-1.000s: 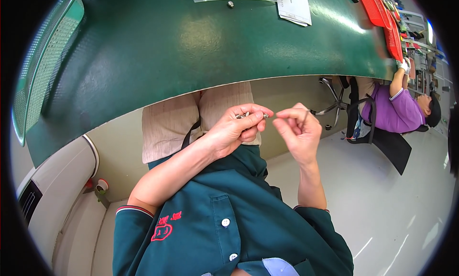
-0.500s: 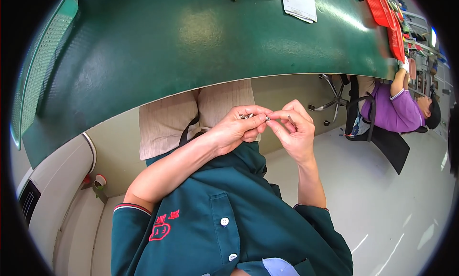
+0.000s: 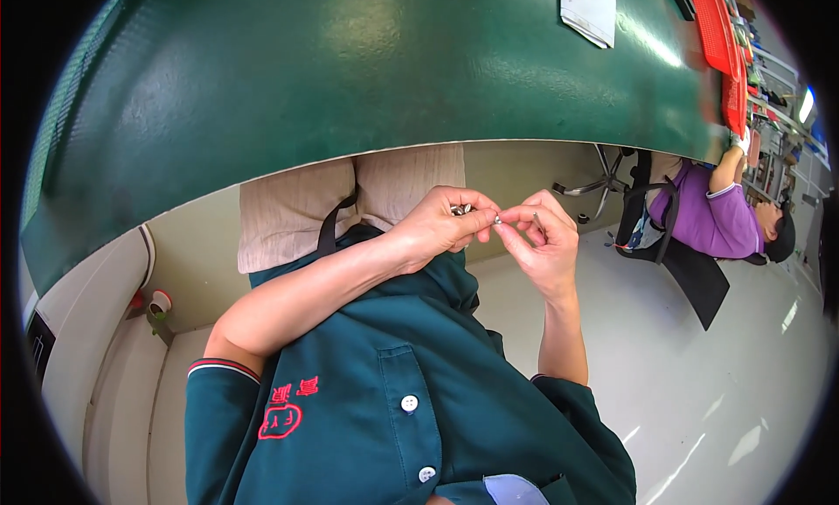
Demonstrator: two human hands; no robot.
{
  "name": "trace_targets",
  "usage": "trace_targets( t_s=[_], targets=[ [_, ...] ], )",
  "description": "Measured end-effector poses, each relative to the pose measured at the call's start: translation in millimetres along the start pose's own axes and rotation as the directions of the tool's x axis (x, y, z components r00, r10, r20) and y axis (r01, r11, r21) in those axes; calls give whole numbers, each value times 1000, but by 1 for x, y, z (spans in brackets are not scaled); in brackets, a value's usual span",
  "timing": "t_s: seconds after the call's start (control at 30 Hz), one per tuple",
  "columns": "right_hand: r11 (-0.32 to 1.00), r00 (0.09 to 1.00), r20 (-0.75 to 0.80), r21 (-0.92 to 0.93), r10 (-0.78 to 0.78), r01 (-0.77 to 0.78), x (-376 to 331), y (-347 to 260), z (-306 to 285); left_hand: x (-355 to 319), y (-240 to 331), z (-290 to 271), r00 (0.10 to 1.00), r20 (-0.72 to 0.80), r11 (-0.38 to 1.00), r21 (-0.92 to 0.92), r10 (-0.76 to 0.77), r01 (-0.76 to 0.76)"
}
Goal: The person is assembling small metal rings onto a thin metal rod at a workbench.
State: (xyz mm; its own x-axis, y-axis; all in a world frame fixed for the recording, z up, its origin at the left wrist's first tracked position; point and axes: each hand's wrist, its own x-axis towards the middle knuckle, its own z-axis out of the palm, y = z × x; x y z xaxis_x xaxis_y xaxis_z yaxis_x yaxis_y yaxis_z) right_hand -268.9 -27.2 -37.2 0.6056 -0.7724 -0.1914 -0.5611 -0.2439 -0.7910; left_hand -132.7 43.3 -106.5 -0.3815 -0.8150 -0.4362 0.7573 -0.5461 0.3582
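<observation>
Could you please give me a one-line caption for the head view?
Both hands, left hand and right hand, pinch small metal parts below a green table.

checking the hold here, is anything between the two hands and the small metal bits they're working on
Nothing visible is. The left hand and the right hand meet fingertip to fingertip below the green table edge, pinching the small metal parts directly. How the parts fit together is too small to tell.
</observation>
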Motion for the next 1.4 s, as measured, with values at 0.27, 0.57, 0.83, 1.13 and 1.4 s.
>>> trace_targets(
  t_s=[0.27, 0.57, 0.83, 1.13, 1.4],
  targets=[
    [999, 999, 25, -32, 37, -36, 2, 3, -4, 3, -1, 2, 1000, -25, 995, 102, 11, -9],
    [1000, 999, 24, -18, 20, -20, 4, 2, -2, 2, 1, 0, 1000, -8, 992, 122, 28, -27],
    [999, 1000, 22, -40, -9, 9, 0, 0, -2, -1, 0, 2, 999, 14, 994, 104, 34, -35],
    [515, 951, 80, 826, 299, -231, -19, 17, -16, -12, 3, 5, 1000, -26, 996, 93, 14, -12],
    [198, 943, 217, 942, 252, -269, -20, 16, -18, -13, 2, 9, 1000, -3, 996, 92, 19, -18]
  ],
)
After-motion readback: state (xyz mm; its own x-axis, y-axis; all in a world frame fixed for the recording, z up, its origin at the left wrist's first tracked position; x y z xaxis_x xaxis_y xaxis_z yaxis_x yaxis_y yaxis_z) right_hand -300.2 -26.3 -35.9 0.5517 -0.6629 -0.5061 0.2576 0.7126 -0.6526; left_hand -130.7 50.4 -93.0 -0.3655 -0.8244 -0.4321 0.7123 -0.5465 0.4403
